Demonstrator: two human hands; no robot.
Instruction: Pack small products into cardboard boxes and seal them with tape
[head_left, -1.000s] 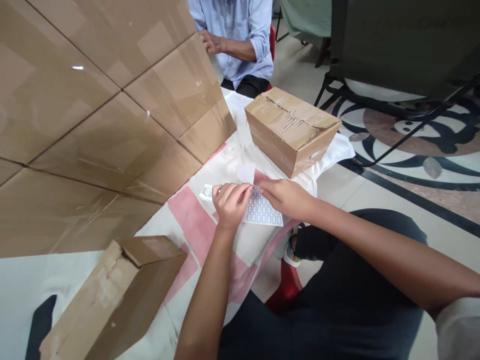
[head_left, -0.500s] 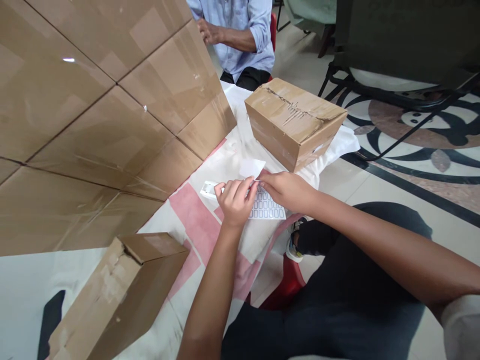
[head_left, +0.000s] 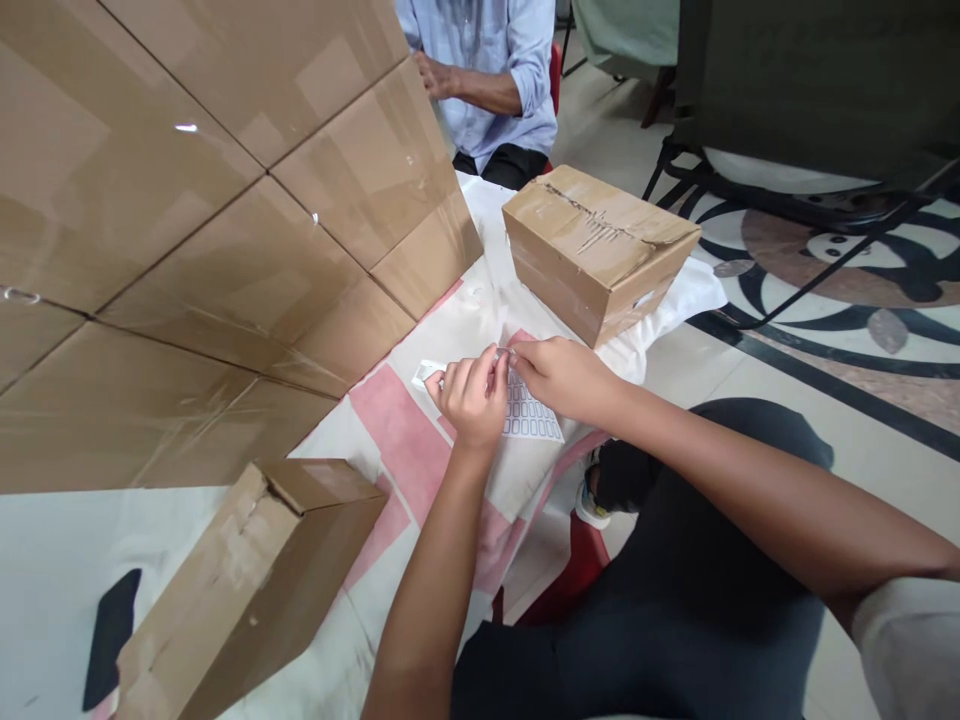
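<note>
My left hand (head_left: 472,395) is closed, with thumb and fingertips pinched at the top edge of a sheet of small blue-outlined labels (head_left: 534,415). Meeting it from the right, my right hand (head_left: 559,375) is closed too, its fingertips pinched beside the left ones. What lies between the fingertips is too small to make out. A small white object (head_left: 425,374) sticks out to the left of my left hand, partly hidden by the fingers. The label sheet hangs or lies below both hands, over the pink and white cloth (head_left: 397,425).
Stacked cardboard boxes (head_left: 247,240) form a wall at the left. One carton (head_left: 600,250) stands behind my hands, another (head_left: 255,590) at the lower left near a dark object (head_left: 111,640). A person in a blue shirt (head_left: 480,110) sits opposite. A dark chair (head_left: 810,110) stands right.
The white piece of paper that stood above my fingertips no longer shows there. My hands stay close together at the sheet. The whole view has shifted slightly.
</note>
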